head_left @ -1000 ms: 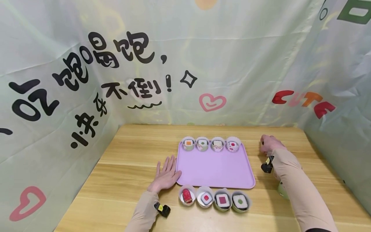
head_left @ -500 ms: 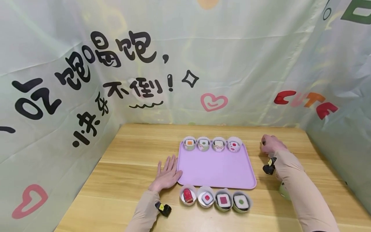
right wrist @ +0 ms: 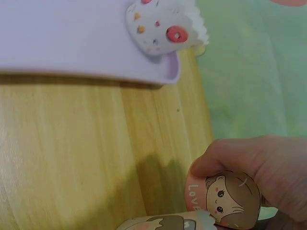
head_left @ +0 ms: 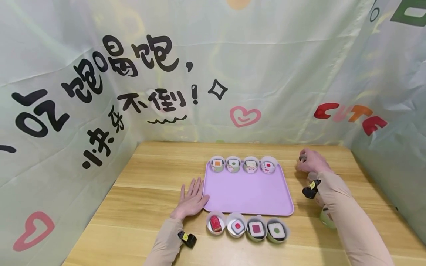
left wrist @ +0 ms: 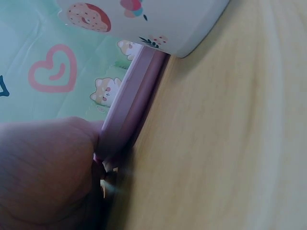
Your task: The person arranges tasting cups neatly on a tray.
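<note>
My left hand lies palm up by the left edge of the lilac tray, fingers straight and thumb against its rim. At the far right, my right hand pinches a paper baking cup printed with a cartoon face and "Love", thumb on its side. The cup's inside is hidden from the right wrist view. Close beside it is another paper cup with a scalloped rim. Several paper cups holding sushi pieces line the tray's far edge.
In front of the tray stands a row of paper cups with sushi pieces, including a red-topped one and a green-dotted one. A green cup sits partly hidden under my right forearm. A printed curtain encloses the wooden table.
My right hand has lifted a little and tipped, and a dark round edge now shows at its fingers. More of the cups under the right forearm is visible. The left hand stays put.
</note>
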Motion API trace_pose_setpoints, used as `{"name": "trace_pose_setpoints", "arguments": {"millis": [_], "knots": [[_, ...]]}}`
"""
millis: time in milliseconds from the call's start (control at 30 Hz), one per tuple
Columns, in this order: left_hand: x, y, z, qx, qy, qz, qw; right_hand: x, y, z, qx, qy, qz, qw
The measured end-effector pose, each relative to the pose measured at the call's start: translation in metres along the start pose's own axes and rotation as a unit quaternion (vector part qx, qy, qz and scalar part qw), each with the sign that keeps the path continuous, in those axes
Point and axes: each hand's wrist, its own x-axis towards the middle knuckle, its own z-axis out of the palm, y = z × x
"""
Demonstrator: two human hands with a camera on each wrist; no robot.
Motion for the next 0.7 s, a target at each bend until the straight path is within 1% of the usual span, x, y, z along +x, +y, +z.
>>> {"name": "trace_pose_setpoints", "arguments": {"millis": [167, 267, 433, 533, 700], "knots": [[0.002, -0.002, 0.001, -0.002, -0.006, -0.003, 1.0, 0.0, -0.002, 0.001, 0.013, 0.02, 0.002, 0.9997], [0.002, -0.002, 0.001, -0.001, -0.01, -0.003, 0.9999, -0.001, -0.004, 0.001, 0.016, 0.037, -0.007, 0.9992], [0.002, -0.003, 0.002, -0.001, -0.005, -0.003, 1.0, -0.003, -0.012, -0.002, 0.03, 0.059, -0.02, 0.9976], [0.002, -0.004, 0.004, -0.003, 0.005, 0.001, 1.0, -0.005, -0.019, -0.004, 0.037, 0.063, -0.021, 0.9971], [0.002, -0.003, 0.003, -0.007, 0.007, 0.003, 0.9999, -0.007, -0.03, -0.006, 0.052, 0.064, -0.019, 0.9964]]}}
